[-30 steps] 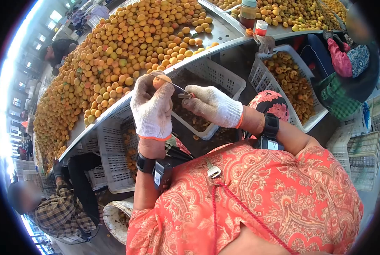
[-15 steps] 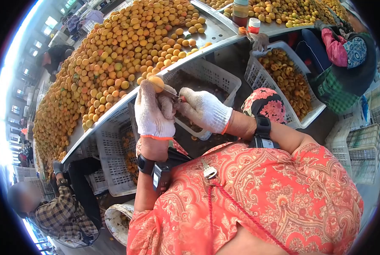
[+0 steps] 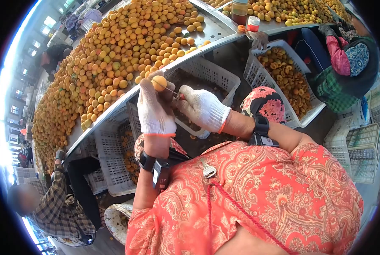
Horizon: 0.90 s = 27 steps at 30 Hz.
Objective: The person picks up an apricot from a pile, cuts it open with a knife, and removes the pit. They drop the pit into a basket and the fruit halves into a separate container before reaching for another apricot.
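My left hand (image 3: 154,108), in a white knitted glove with an orange cuff, grips an orange-yellow apricot (image 3: 159,83) at its fingertips. My right hand (image 3: 202,106), gloved the same way, is closed around the handle of a small thin metal tool (image 3: 171,91), whose tip reaches the apricot's side. Both hands are over a white plastic crate (image 3: 217,75) with dark contents, just in front of the metal table edge (image 3: 126,100). Beyond them, a large heap of apricots (image 3: 109,59) lies on the table.
At right, a white crate (image 3: 302,68) holds halved apricots. More crates (image 3: 109,163) and a white bucket (image 3: 115,216) stand at lower left. A jar (image 3: 240,12) and a red-labelled bottle (image 3: 253,24) are on the table. Co-workers sit at left (image 3: 62,208) and right (image 3: 347,68).
My left hand has turned slightly, showing more of the apricot with the thin tool across it. The co-worker at left has reached a little higher along the table edge.
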Each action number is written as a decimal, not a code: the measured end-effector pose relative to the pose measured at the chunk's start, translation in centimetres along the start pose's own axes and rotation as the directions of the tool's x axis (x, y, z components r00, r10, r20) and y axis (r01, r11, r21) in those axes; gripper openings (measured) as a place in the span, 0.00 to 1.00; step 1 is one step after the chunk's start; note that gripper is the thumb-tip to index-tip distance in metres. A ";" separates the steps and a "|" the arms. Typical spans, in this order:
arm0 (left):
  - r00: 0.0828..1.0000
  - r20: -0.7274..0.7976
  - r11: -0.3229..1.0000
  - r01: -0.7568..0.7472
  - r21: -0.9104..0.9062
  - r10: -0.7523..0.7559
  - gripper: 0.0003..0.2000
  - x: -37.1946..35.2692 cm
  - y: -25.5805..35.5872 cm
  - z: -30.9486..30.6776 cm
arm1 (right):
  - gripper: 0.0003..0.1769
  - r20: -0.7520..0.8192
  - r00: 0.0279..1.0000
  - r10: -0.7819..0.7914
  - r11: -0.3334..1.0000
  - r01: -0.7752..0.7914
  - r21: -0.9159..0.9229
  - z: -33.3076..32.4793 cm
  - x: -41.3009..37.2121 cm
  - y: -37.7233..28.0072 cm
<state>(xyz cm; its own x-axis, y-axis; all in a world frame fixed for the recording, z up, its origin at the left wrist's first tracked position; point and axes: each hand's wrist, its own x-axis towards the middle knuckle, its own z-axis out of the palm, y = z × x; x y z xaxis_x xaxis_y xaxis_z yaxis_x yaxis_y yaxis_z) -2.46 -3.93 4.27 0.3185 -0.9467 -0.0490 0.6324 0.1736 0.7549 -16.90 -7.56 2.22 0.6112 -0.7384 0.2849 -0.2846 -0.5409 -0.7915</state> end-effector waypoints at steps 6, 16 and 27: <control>0.994 0.084 0.986 -0.078 0.144 0.066 0.16 0.0 -1.1 -1.6 | 0.20 0.040 0.997 0.069 0.997 -0.070 0.021 0.2 0.0 0.6; 0.992 0.017 0.991 0.126 0.039 -0.127 0.27 0.5 -2.0 -0.9 | 0.23 -0.001 0.995 0.101 0.992 -0.101 0.072 0.3 0.2 0.8; 0.993 -0.042 0.992 0.110 0.057 -0.108 0.22 1.3 -1.7 -1.5 | 0.11 -0.040 0.998 0.042 0.987 -0.036 0.159 -0.6 0.6 0.6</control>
<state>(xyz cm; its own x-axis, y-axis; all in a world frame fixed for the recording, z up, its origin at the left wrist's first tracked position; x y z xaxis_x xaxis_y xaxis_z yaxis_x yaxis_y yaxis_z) -2.09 -5.07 1.94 0.2778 -0.9476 -0.1576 0.6226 0.0527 0.7808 -17.17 -8.54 2.24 0.5686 -0.7762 0.2725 -0.1854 -0.4436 -0.8768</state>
